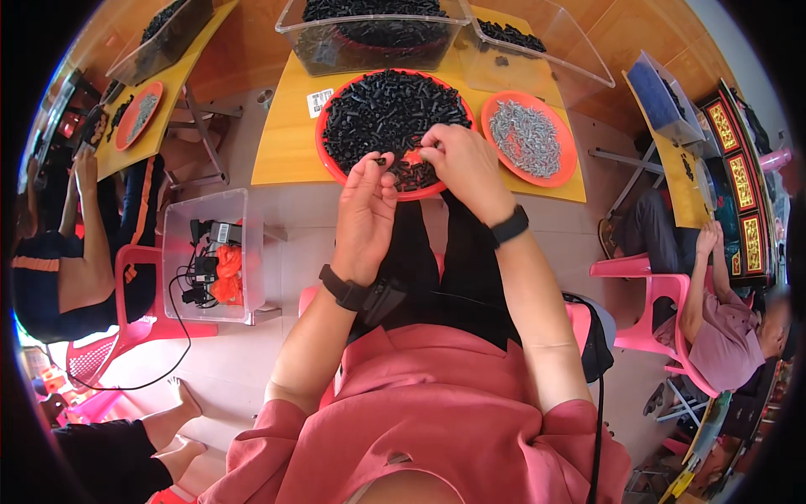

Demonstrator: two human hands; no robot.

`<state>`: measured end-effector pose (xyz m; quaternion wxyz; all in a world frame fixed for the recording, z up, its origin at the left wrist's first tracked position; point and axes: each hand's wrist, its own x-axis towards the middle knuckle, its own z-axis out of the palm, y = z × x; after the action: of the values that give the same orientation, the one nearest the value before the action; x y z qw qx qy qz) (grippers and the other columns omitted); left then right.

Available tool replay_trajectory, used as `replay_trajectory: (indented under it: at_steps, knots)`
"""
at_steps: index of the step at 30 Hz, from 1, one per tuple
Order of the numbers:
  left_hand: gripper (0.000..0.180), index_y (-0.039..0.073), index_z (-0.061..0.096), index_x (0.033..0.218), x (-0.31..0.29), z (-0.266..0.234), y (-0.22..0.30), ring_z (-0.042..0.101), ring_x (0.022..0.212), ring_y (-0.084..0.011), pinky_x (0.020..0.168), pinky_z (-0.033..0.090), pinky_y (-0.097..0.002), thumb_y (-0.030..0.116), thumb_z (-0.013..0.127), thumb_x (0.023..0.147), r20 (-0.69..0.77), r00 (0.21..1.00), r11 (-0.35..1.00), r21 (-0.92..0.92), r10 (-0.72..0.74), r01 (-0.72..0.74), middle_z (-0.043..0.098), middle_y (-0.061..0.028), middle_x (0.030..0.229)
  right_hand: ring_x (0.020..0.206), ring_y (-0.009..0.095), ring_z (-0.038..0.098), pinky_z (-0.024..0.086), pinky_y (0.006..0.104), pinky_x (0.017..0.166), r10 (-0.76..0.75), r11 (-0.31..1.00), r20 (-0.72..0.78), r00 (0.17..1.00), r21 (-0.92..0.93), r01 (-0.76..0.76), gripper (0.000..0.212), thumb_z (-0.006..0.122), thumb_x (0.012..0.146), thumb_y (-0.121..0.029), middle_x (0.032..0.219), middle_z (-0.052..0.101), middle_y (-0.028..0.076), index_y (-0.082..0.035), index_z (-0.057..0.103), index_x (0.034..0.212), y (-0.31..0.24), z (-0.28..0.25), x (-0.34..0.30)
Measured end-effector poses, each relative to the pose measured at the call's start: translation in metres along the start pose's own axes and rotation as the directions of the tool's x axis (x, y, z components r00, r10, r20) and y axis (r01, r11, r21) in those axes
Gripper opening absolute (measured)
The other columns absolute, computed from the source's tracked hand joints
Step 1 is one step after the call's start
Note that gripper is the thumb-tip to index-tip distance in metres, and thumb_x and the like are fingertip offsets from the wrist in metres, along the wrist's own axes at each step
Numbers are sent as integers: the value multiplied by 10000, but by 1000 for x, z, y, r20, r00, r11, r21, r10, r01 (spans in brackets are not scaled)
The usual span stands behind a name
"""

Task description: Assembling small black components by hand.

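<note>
A red round basin [320, 139] sits at the table's near edge, heaped with small black tubular plastic parts [390, 105]. Over its near side, my left hand [367, 206] pinches one small black part [380, 161] between thumb and fingertips. My right hand [467, 166] is just right of it, thumb and finger pressed together above the basin; whatever they hold is too small to make out. Beside the basin on the right, an orange-red oval plate [571, 164] carries many small silver metal pieces [525, 139] that look like screws.
Behind the basin stands a clear plastic bin [369, 59] of black parts, with another clear bin [546, 63] to its right. A clear box [254, 286] of cables and an orange bag is at lower left. Other people sit at yellow tables [189, 76] on both sides.
</note>
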<state>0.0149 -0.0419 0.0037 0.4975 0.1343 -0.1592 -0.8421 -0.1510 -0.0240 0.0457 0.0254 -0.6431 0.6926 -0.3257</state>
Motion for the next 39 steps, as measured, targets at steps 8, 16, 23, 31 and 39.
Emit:
replay_trajectory:
  at_steps: [8, 16, 23, 31, 39]
  knots:
    - [168, 63, 576, 1094, 1, 0, 2, 560, 775, -78, 717, 488, -200, 156, 570, 954, -23, 999, 999, -38, -27, 26, 634, -67, 1077, 840, 327, 640, 491, 449, 708, 64, 977, 225, 972, -214, -15, 169, 674, 791, -218, 820, 665, 135, -53, 663, 826, 4, 23, 32]
    - [167, 70, 590, 1090, 0, 2, 2, 568, 754, -74, 696, 488, -196, 161, 576, 951, -25, 998, 998, -9, -55, 55, 655, -66, 1056, 708, 299, 658, 508, 389, 648, 31, 967, 98, 995, 247, -54, 141, 680, 796, -152, 758, 673, 145, -12, 672, 814, 10, 9, 14]
    - [178, 70, 591, 1101, -2, 2, 1, 580, 771, -67, 705, 490, -195, 161, 582, 948, -43, 997, 997, 53, -56, 59, 657, -67, 1061, 644, 22, 576, 453, 178, 577, 154, 786, 116, 981, 587, -193, 99, 676, 851, -61, 772, 666, 5, 15, 653, 910, -23, -10, -20]
    - [198, 75, 592, 1127, -4, 4, -4, 579, 772, -57, 693, 482, -184, 164, 579, 951, 35, 992, 989, 98, -119, 115, 636, 11, 935, 654, 6, 579, 464, 155, 596, 208, 556, 152, 966, 794, -244, 29, 656, 858, -19, 727, 625, -29, -5, 637, 875, -41, -12, -35]
    - [196, 81, 595, 1122, -5, 4, -3, 572, 759, -55, 672, 475, -184, 178, 577, 952, 45, 986, 984, 86, -158, 154, 651, 4, 970, 700, 61, 627, 502, 198, 658, 154, 745, 29, 988, 653, -135, 170, 628, 865, 8, 818, 672, 25, 17, 627, 1035, -48, -16, -40]
